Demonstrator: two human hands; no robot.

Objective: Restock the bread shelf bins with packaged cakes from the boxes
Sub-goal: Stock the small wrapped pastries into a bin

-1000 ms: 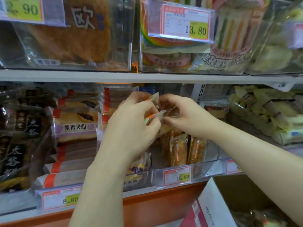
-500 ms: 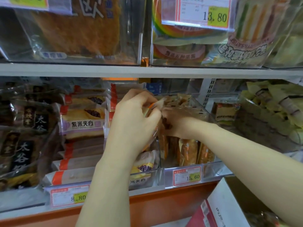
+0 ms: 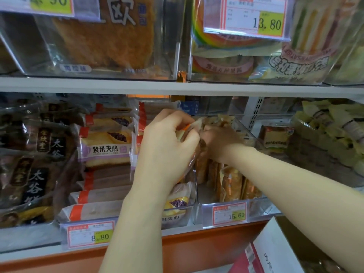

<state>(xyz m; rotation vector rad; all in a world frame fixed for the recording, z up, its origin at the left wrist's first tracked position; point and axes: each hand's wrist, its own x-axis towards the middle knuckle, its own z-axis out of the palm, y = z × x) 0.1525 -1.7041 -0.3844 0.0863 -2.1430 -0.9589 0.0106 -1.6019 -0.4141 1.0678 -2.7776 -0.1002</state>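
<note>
Head view: left hand [image 3: 167, 146] and right hand [image 3: 220, 142] both curl onto one clear-wrapped packaged cake [image 3: 208, 123], held over the mouth of the 15.60 bin [image 3: 262, 205]. A few upright cakes [image 3: 230, 184] stand at its front. Bin looks part-filled. Box [image 3: 275, 249] sits lower right, contents unclear, so more stocking is probably left.

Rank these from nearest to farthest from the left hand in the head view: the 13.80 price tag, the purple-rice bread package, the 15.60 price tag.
Measured from the left hand, which grips a packaged cake:
1. The purple-rice bread package: just to its left, on the same shelf.
2. The 15.60 price tag: below and to the right, on a bin front.
3. The 13.80 price tag: on the upper shelf, up and to the right.
</note>
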